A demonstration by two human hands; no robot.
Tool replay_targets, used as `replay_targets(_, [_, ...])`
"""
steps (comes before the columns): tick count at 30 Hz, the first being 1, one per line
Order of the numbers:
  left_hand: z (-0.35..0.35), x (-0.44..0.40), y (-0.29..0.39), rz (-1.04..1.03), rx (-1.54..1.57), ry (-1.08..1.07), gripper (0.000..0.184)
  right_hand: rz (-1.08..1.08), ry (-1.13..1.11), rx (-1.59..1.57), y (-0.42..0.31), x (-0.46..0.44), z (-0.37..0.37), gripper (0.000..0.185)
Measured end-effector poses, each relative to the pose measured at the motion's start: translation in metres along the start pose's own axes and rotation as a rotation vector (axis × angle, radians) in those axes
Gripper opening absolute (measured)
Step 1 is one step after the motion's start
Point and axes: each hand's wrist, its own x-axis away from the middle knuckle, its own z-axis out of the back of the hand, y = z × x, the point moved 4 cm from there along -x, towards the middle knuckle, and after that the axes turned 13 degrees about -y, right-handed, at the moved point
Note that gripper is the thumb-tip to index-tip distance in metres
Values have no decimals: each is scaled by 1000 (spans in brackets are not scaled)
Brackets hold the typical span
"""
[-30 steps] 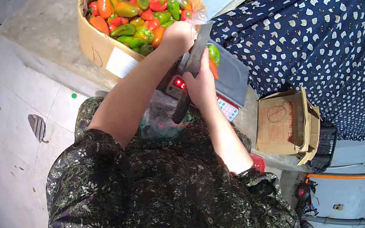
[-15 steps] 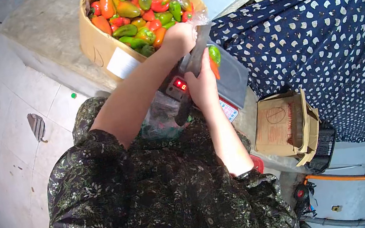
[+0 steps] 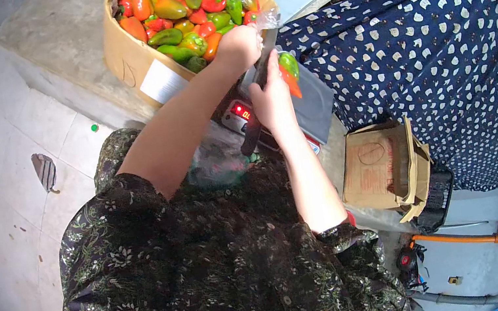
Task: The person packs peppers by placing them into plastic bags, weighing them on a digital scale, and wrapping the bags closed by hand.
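Observation:
My left hand is closed at the near rim of the box of peppers, beside the upper end of a long dark strip; what its fingers grip is hidden. Lower down, my right hand is wrapped round the strip, whose lower end hangs over a scale's red lit display. A green pepper and an orange pepper lie just right of my right hand, over the grey scale platform. Crumpled clear plastic touches the box rim.
The large round-cornered cardboard box holds several red, orange and green peppers. Clear plastic lies near my lap. An open carton stands at right beside a black crate, below a blue patterned cloth.
Both hands and the dark strip have shifted slightly up in view, and the strip looks narrower. The whole scene has also moved a little left and up.

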Motion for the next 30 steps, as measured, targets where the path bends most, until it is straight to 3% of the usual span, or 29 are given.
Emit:
replay_targets(7, [10, 2, 6, 150, -44, -89, 26, 26, -4, -27, 3, -24, 10, 77])
replay_targets(11, [10, 0, 6, 36, 6, -43, 22, -66, -37, -38, 4, -32, 11, 75])
replay_targets(16, [11, 0, 6, 92, -39, -89, 25, -85, -71, 63, 8, -55, 19, 69])
replay_targets(22, [10, -3, 4, 1, 22, -25, 25, 61, -114, -36, 18, -56, 22, 73])
replay_targets(24, [5, -4, 1, -47, 1, -22, 24, 99, 11, -243, 47, -48, 17, 74])
replay_targets(25, [2, -5, 0, -44, -161, -26, 24, 113, 46, -434, 53, -37, 20, 74])
replay_targets(27, [2, -2, -2, -17, -87, 8, 24, 141, 98, -901, 64, -9, 31, 72])
replay_targets(30, [7, 0, 8, 87, -48, -108, 28, 68, 193, -872, 113, 24, 56, 69])
